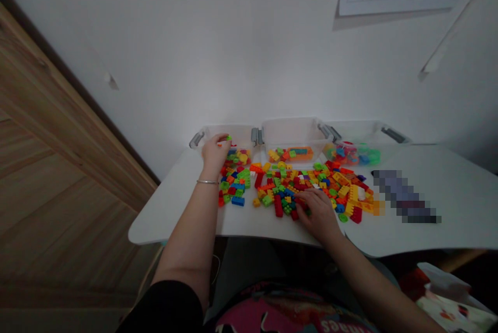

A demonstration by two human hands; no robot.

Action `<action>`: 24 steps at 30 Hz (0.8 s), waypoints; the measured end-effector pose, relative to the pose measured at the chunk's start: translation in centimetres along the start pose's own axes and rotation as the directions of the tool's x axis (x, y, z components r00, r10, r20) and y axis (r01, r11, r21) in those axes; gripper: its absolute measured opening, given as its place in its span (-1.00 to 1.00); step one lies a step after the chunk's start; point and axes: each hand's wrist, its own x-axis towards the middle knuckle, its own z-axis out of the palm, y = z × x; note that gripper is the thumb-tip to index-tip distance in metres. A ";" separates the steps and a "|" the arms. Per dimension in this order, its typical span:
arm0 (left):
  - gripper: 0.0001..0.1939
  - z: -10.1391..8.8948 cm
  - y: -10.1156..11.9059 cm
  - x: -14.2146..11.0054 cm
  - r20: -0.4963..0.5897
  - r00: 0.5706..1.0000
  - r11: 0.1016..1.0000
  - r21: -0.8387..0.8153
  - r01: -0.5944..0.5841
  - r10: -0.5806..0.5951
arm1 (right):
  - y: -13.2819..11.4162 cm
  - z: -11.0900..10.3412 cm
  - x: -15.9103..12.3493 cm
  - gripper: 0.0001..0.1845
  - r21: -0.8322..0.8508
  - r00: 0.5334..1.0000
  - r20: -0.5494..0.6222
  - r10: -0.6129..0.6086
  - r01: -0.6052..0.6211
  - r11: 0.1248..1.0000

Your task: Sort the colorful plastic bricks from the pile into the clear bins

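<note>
My left hand (215, 157) is raised over the left clear plastic bin (241, 132), its fingertips pinched on a small bright green toy brick (229, 138). Under that hand, several mixed bricks (243, 157) lie inside the bin. At the front of the big loose pile of colourful building bricks (277, 181), my right hand (319, 214) rests palm down with its fingers curled among the pieces. Red and blue bricks touch its fingertips; the hand hides whatever is between them. A long red brick (278, 206) lies just left of it.
A middle bin (293, 130) holds mostly orange and yellow bricks, and a right bin (360, 130) holds translucent coloured pieces. A blurred dark object (404, 195) lies right of the pile on the white table (175, 208). A wooden panel (70, 167) slants along the left.
</note>
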 end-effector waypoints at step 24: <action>-0.76 1.3 -1.3 -0.7 0.001 0.998 0.984 0.166 -0.058 0.059 | -0.1 0.0 0.0 -0.77 0.024 1.000 0.010 0.026 -0.026 0.999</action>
